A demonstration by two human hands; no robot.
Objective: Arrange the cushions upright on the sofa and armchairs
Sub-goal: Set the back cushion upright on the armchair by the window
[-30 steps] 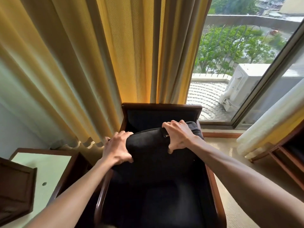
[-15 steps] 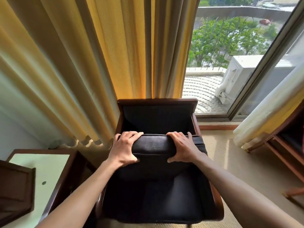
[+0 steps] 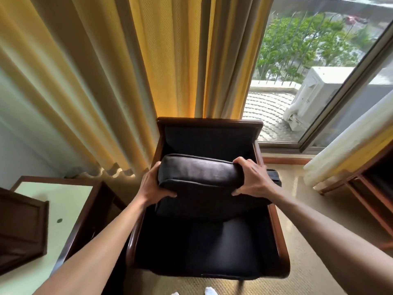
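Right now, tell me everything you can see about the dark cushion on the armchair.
The cushion is black, boxy and soft, apparently fabric, with piped seams along its edges. It stands upright on the armchair seat, in front of the backrest; contact with it can't be judged. The left hand and right hand grip its two top corners.

A furnished sitting corner, a hotel room or a home: a dark wooden armchair (image 3: 209,237) stands before yellow curtains (image 3: 136,71) and a large window (image 3: 314,60) (treetops outside), with carpet (image 3: 302,211) and a wooden counter (image 3: 63,207) beside it.
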